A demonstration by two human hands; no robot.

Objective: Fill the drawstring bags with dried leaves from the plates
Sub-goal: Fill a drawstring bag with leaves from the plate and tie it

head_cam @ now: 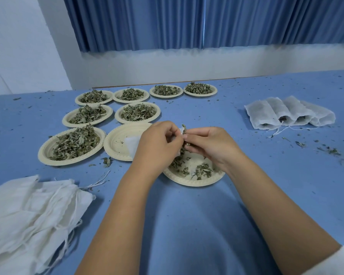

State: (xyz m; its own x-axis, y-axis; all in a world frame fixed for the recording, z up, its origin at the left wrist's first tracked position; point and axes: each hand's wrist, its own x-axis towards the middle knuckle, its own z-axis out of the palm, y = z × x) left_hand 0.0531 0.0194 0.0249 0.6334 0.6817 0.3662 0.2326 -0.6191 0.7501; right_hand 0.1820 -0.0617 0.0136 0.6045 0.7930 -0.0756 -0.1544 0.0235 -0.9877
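Observation:
My left hand grips a white drawstring bag at its mouth, the bag's body trailing left over an empty plate. My right hand pinches a clump of dried leaves at the bag's opening. Below both hands sits a plate with a few leaves left on it. Several full plates of dried leaves stand to the left and behind. A pile of empty bags lies at the near left. Several filled bags lie at the far right.
The blue table is scattered with leaf crumbs, thickest at the right edge. A blue curtain and a white wall stand behind the table's far edge.

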